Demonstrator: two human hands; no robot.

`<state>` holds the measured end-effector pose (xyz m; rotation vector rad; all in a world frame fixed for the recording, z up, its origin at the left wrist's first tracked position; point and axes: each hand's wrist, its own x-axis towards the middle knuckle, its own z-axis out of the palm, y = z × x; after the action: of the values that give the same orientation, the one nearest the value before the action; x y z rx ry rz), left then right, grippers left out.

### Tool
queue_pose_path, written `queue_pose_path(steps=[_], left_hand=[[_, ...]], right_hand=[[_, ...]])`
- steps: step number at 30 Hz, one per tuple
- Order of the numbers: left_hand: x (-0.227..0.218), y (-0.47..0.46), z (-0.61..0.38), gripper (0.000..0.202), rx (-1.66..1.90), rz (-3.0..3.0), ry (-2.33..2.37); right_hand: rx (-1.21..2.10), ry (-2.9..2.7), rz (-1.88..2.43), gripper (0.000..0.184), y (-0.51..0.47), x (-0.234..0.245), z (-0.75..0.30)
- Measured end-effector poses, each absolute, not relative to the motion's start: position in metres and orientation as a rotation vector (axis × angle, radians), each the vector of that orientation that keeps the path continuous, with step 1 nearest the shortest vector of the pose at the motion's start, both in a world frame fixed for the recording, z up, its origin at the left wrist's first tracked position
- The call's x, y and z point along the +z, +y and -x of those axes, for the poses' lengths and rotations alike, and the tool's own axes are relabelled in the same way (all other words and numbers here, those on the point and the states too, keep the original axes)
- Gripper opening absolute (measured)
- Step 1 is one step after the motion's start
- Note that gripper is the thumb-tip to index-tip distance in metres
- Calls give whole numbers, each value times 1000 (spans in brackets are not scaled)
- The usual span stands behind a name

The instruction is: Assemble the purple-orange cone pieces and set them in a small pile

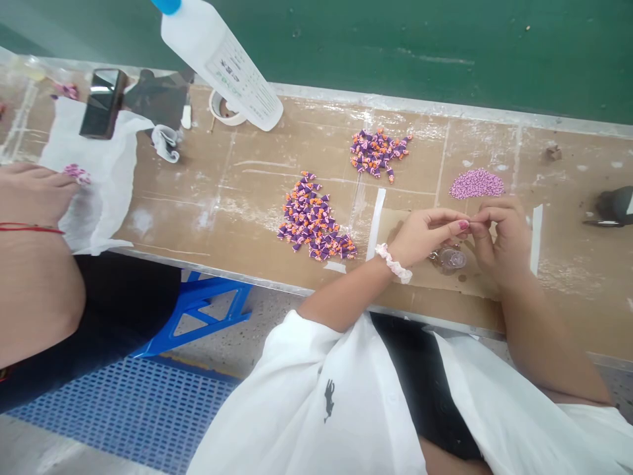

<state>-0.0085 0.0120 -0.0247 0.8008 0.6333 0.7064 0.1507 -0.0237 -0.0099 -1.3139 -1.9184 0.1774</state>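
My left hand [435, 231], with a pale scrunchie [394, 264] at its wrist, is closed in a pinch. Its fingertips meet those of my right hand [502, 237], which is pinched as well. Whatever lies between the fingertips is too small to make out. Just below them stands a small clear glass container [451, 258] on a taped-down sheet [415, 284]. Beyond my right hand is a heap of tiny pink pieces [476, 183]. Left of my hands lie two piles of small purple, orange and pink figures, a nearer pile [311, 218] and a farther pile [376, 153].
A white bottle with a blue cap [222, 66] leans over a tape roll [225, 109]. On the left, a co-worker's hand [37, 194] rests by a white cloth [113, 165] and a black phone [102, 104]. A dark object [613, 206] sits at far right. A blue stool [208, 310] stands below.
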Motion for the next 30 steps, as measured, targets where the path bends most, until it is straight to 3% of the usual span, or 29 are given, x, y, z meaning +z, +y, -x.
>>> queue_pose_path(steps=[10, 18, 30], left_hand=[[-22, 6, 7, 44, 810, -908, 545], [-18, 3, 11, 31, 1010, -1675, 729], [-23, 7, 14, 44, 1007, -2132, 738]], right_hand=[[228, -1738, 1183, 22, -31, -13, -148], [430, -1613, 1113, 19, -35, -5, -141], [644, -1566, 1262, 15, -39, 4, -143]])
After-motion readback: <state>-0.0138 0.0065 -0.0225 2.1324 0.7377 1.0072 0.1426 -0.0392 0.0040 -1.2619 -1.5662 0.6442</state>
